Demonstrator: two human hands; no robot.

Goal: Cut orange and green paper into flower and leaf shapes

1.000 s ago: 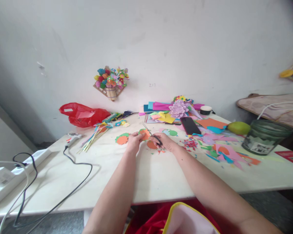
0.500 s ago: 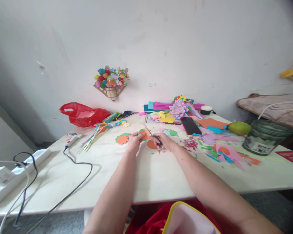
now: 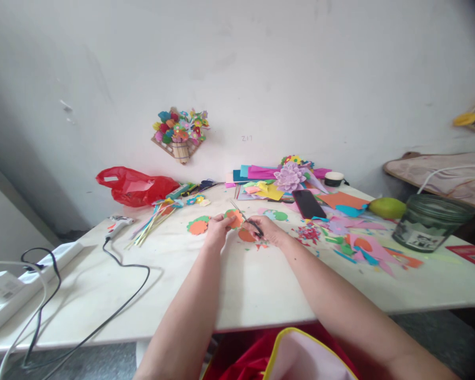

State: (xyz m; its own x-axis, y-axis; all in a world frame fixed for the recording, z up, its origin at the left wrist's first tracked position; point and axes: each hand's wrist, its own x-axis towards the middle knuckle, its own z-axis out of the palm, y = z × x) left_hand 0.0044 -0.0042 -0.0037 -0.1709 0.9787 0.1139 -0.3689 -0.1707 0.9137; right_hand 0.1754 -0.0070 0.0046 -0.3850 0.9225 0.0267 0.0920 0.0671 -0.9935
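My left hand (image 3: 216, 228) pinches a small orange paper piece (image 3: 234, 218) above the white table (image 3: 237, 285). My right hand (image 3: 269, 230) is closed round small scissors (image 3: 245, 218), whose blades reach into the orange piece. Under my hands lies another orange cut-out (image 3: 245, 235). An orange-and-green paper flower (image 3: 198, 226) lies just left of my left hand.
A red plastic bag (image 3: 134, 186), thin sticks (image 3: 152, 222) and a glue gun (image 3: 117, 225) with a black cord lie at the left. Coloured paper sheets, a purple paper flower (image 3: 288, 177), a phone (image 3: 307, 203), scraps, a green fruit (image 3: 387, 207) and a glass jar (image 3: 429, 221) are at the right.
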